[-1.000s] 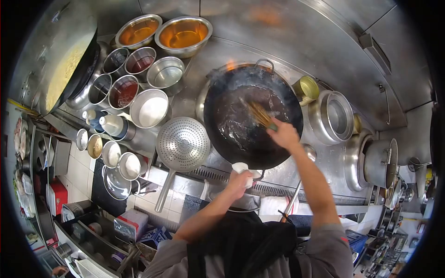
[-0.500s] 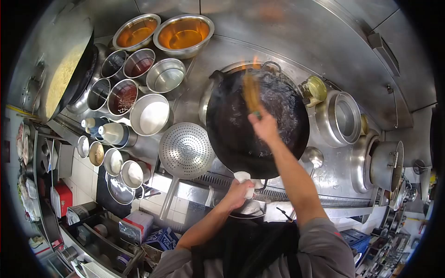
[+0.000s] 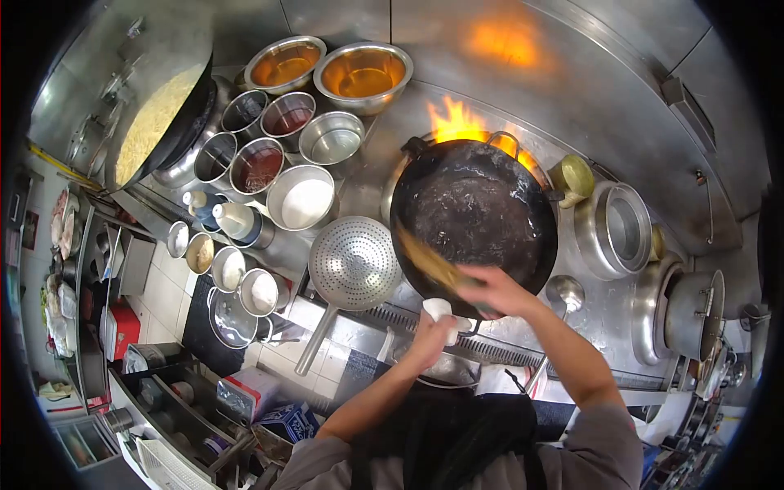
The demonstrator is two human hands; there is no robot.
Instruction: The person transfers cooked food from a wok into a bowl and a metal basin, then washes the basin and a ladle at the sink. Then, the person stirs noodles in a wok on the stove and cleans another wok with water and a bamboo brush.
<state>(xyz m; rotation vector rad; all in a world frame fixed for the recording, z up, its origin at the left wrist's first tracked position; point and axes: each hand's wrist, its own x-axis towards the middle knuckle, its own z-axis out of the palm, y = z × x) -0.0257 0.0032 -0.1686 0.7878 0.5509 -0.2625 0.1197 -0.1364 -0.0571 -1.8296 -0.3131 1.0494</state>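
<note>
A large black wok (image 3: 478, 200) sits over the burner, its inside wet and bubbling in patches. My right hand (image 3: 496, 291) is closed around the handle of a bamboo wok brush (image 3: 426, 261), whose blurred bristles lie against the near-left inner wall. At the wok's near rim, my left hand (image 3: 429, 341) grips a folded white cloth (image 3: 438, 310). The wok's near loop handle shows just right of that cloth. Flames (image 3: 457, 122) rise behind the far rim.
Left of the wok lies a perforated strainer (image 3: 355, 260), near several metal pots of sauces and seasonings. Two basins of amber liquid (image 3: 363, 75) stand at the back. On the right are a ladle (image 3: 565, 292) and stacked metal pots (image 3: 625, 229). Another wok with noodle-like food (image 3: 155, 122) stands far left.
The brush and my right hand have moved from the wok's far side to its near-left wall. Flames behind the wok have grown much larger. The camera view has shifted slightly.
</note>
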